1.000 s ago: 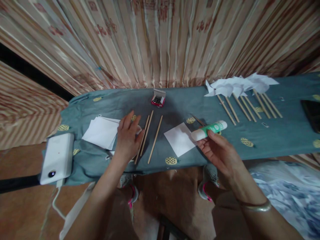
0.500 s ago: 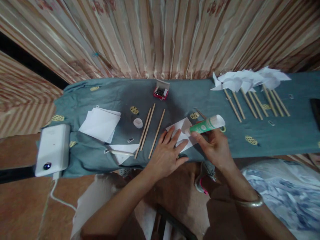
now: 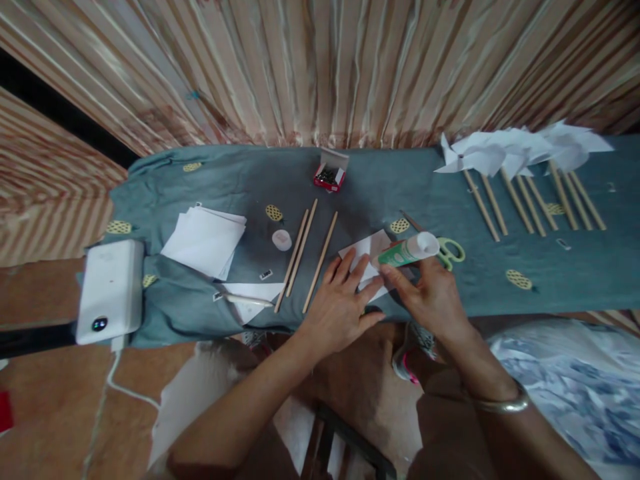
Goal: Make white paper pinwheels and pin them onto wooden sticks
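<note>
My right hand (image 3: 431,298) grips a green and white glue stick (image 3: 407,251), its uncapped tip pointing down-left onto a white paper square (image 3: 371,251). My left hand (image 3: 341,303) lies flat on the near part of that square, fingers spread, pinning it to the blue-grey cloth (image 3: 380,193). The white cap (image 3: 282,240) of the glue stick rests on the cloth to the left, beside three wooden sticks (image 3: 313,254).
A stack of white paper squares (image 3: 205,241) lies at the left, a white device (image 3: 111,291) on the table's left end. Green-handled scissors (image 3: 449,251) sit behind the glue. A red box of pins (image 3: 329,176) stands at the back; several paper pinwheels on sticks (image 3: 520,177) lie right.
My left hand left the cap by the sticks and moved right onto the paper square. My right hand brought the uncapped glue stick down-left until its tip met the paper.
</note>
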`<state>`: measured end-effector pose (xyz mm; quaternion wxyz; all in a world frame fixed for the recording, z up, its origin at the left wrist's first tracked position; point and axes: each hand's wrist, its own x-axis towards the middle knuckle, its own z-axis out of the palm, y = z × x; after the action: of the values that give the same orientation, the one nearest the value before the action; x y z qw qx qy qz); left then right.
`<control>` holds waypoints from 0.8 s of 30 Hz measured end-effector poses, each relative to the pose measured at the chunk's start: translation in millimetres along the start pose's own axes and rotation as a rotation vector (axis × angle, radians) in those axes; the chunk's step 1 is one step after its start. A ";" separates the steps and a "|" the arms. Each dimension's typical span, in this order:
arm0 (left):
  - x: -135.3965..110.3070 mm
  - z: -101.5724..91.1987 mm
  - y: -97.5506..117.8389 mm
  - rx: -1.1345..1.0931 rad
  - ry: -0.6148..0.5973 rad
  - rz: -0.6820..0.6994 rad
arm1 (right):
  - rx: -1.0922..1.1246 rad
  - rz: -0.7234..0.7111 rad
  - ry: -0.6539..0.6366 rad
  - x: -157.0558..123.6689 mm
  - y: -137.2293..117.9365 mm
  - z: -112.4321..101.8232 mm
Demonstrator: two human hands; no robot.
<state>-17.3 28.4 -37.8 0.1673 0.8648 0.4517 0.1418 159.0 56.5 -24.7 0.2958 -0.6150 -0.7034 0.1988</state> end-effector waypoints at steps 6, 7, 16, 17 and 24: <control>0.7 0.6 -0.2 -0.032 -0.001 -0.006 | -0.033 -0.032 0.000 -0.7 0.3 2.1; 0.7 0.7 -0.3 -0.036 -0.001 -0.006 | -0.037 -0.032 0.004 -0.7 0.3 2.5; -0.1 -1.2 -0.4 -0.057 -0.005 -0.015 | -0.066 -0.027 0.004 2.1 -3.7 4.6; -0.1 -1.1 -0.5 -0.060 -0.006 -0.015 | -0.065 -0.033 0.002 2.3 -4.0 4.7; 0.2 -0.7 -1.1 -0.067 -0.003 -0.014 | -0.074 -0.042 0.020 1.2 -5.0 6.3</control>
<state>-18.3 29.3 -37.6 0.1978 0.8558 0.4524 0.1544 151.0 57.3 -26.0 0.2841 -0.6127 -0.7199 0.1601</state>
